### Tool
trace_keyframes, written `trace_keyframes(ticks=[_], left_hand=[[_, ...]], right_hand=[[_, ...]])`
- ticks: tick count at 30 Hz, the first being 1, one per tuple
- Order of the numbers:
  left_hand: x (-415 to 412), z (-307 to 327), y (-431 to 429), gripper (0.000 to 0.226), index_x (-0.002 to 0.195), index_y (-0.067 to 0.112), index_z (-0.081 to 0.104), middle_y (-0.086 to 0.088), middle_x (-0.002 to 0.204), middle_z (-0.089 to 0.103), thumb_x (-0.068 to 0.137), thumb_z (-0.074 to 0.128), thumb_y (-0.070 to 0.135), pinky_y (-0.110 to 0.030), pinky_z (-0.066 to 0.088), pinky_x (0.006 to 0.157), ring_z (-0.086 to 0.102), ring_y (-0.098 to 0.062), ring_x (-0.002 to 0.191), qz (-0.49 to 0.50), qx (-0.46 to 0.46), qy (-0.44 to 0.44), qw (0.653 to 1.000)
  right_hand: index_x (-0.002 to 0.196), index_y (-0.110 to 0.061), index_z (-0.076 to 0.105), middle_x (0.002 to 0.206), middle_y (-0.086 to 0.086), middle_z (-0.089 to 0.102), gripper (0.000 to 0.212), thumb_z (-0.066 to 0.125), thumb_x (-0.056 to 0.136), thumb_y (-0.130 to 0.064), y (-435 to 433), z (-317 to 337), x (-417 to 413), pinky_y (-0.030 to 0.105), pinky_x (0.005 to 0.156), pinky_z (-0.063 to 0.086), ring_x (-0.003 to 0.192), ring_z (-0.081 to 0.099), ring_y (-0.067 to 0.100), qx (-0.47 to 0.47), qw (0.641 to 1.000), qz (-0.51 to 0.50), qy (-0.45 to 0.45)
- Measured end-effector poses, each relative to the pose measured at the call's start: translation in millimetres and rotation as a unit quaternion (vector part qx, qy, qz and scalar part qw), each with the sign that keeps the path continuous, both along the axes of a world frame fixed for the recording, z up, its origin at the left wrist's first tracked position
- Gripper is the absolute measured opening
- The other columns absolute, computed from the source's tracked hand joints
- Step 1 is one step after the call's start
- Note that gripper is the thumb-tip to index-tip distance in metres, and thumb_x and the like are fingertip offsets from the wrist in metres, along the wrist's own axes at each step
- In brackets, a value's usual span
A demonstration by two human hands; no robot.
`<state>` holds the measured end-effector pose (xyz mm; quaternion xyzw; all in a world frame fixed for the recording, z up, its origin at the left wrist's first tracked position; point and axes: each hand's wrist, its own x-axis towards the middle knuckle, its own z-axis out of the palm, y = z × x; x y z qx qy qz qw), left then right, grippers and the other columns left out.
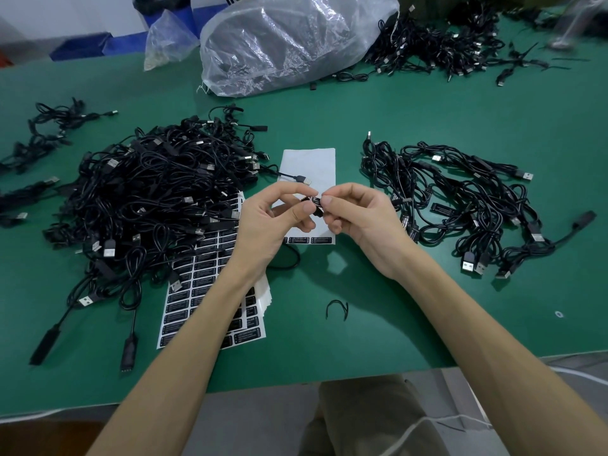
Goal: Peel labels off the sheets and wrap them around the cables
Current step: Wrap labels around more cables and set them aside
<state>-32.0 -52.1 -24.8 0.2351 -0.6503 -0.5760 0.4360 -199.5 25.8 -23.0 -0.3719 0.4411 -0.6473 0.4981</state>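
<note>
At the centre of the frame, both hands meet over the green table (394, 307). The left hand (279, 218) and the right hand (358, 222) each pinch a small black label (315, 202) narrowly between thumb and forefinger, their other fingers curled in. The label's long axis runs left to right across the frame, tilted slightly down toward the right. It is glossy with fine white print too small to read. A thin black cable (291, 263) loops out from below the left hand onto the table.

Just behind the hands lies a white backing sheet (311, 166), matte and nearly stripped. Black labels remain only along its bottom edge, and their heading seems to read "LED CONTROLLER". Under the left forearm lies a stack of full label sheets (204, 291), with rows of black rounded rectangles on white paper.

On the left of the frame is a large tangled pile of cables (154, 185) in black rubbery cord with silver USB plugs. A smaller, looser pile (460, 199) lies at the right, and some cords there carry black tags. A bent black twist tie (337, 309) lies near the lower centre. At the top centre is a crinkled clear plastic bag (289, 41).
</note>
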Motion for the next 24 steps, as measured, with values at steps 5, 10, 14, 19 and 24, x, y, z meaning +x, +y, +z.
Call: trace_keyframes(ticks=[5,10,14,19,24], left_hand=[[-0.7,-0.3,-0.8,0.008,0.103,0.011,0.074,-0.003,0.081,0.073,0.096,0.071,0.010,-0.032,0.060,0.066,0.072,-0.022,0.070,0.018,0.009,-0.013,1.000],[0.2,-3.5,-2.8,0.017,0.103,-0.006,0.069,-0.022,0.085,0.073,0.097,0.071,0.010,-0.032,0.062,0.069,0.077,-0.030,0.074,0.068,0.078,-0.009,0.995],[0.3,-2.3,-4.0,0.011,0.102,-0.004,0.068,-0.018,0.086,0.074,0.098,0.068,0.007,-0.034,0.062,0.073,0.075,-0.034,0.075,0.046,0.116,-0.003,0.992],[0.8,-0.1,-1.0,0.015,0.102,0.004,0.073,-0.023,0.092,0.072,0.093,0.076,0.016,-0.030,0.062,0.074,0.077,-0.034,0.084,0.002,0.116,0.021,0.993],[1.4,3.3,0.9,0.014,0.096,0.014,0.078,-0.019,0.090,0.073,0.086,0.079,0.023,-0.029,0.062,0.074,0.078,-0.036,0.084,-0.020,0.107,0.039,0.993]], right_hand=[[0.094,-0.008,0.070,0.076,0.004,0.067,0.004,0.073,0.093,-0.006,1.1,1.5,0.0,0.026,0.065,0.050,0.069,0.063,0.016,0.000,1.000,-0.015,-0.011],[0.095,-0.008,0.069,0.079,0.005,0.067,0.005,0.072,0.094,-0.005,3.2,3.1,1.3,0.029,0.077,0.056,0.071,0.064,0.018,-0.016,1.000,0.001,0.015],[0.098,-0.003,0.069,0.078,0.008,0.069,0.006,0.072,0.094,-0.003,4.4,2.0,8.2,0.027,0.075,0.057,0.072,0.065,0.018,-0.015,0.996,0.005,0.083],[0.097,-0.007,0.069,0.080,0.005,0.067,0.003,0.070,0.095,-0.005,3.5,5.1,1.7,0.034,0.088,0.057,0.073,0.063,0.017,-0.006,1.000,-0.018,0.005],[0.095,-0.008,0.069,0.079,0.004,0.064,0.003,0.067,0.095,-0.006,3.1,6.5,-0.6,0.036,0.092,0.057,0.071,0.061,0.015,0.010,0.999,-0.002,-0.038]])
